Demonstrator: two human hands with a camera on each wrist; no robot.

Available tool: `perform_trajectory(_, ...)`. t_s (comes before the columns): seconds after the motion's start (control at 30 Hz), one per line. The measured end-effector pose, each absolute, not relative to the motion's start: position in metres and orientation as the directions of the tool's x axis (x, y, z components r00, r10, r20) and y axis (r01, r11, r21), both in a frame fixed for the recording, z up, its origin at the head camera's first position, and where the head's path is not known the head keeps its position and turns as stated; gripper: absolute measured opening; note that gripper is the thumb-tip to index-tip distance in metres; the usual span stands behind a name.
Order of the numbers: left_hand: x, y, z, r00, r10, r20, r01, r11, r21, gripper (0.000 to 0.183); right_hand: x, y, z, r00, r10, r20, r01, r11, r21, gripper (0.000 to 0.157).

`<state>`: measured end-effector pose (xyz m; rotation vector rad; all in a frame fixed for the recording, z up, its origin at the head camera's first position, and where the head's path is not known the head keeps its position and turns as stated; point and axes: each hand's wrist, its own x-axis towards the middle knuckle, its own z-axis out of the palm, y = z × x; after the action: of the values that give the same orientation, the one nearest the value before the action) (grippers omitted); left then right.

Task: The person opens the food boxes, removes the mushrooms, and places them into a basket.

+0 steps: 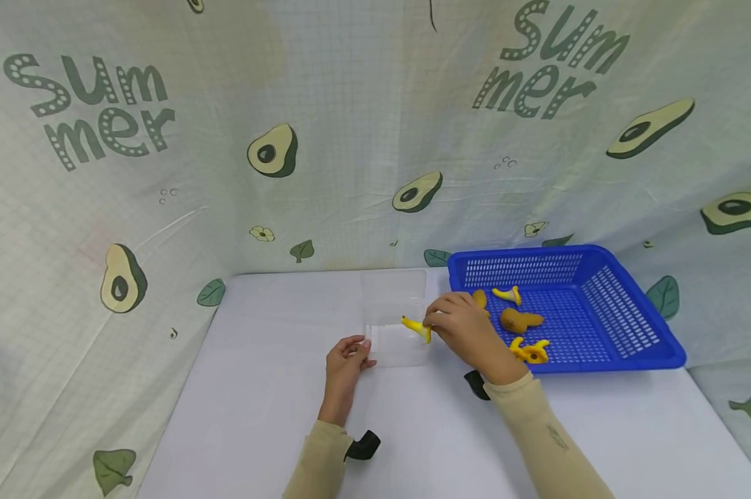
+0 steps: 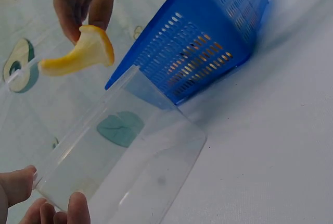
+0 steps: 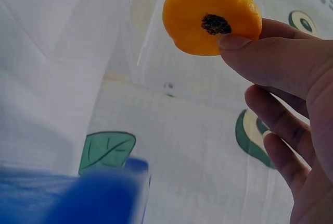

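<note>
A yellow gourd-shaped piece (image 1: 420, 328), with a curved narrow neck and a wide flared end, is held above a clear plastic box (image 1: 400, 355). My right hand (image 1: 465, 329) pinches it at the wide end between thumb and fingers. From the right wrist view, that end of the gourd-shaped piece (image 3: 192, 15) is round and orange-yellow with a dark spot. My left hand (image 1: 344, 371) grips the box's left side; in the left wrist view its thumb and fingertips (image 2: 78, 208) are at the edge of the clear box (image 2: 171, 146).
A blue plastic basket (image 1: 631, 305) stands to the right, its mesh walls close to my right forearm. Inside lie several yellow and brown pieces, among them a brown one (image 1: 519, 320) and a yellow one (image 1: 528, 351). A printed curtain (image 1: 338, 138) hangs behind the white table (image 1: 244, 416).
</note>
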<state>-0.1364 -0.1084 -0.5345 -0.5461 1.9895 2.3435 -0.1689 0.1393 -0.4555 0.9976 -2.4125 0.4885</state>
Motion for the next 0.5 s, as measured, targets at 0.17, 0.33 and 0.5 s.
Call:
perform_trajectory(0.17,-0.137,-0.108,-0.534,-0.940,-0.209,-0.271,-0.233,-0.189,0.954,0.033,-0.162,0.156,-0.457,-0.598,-0.525,0.606,-0.727,0.673,-0.134,0.027)
perform_trajectory(0.33,-0.136,-0.109,-0.532,-0.937,-0.210,-0.278,-0.242,-0.184,0.953,0.032,-0.156,0.173,-0.458,-0.618,-0.489,0.615,-0.707,0.688,-0.163,0.030)
perform_trajectory(0.5,-0.136,-0.109,-0.532,-0.938,-0.208,-0.278,-0.243,-0.179,0.953,0.032,-0.148,0.191,-0.457,-0.644,-0.440,0.625,-0.679,0.705,-0.204,0.036)
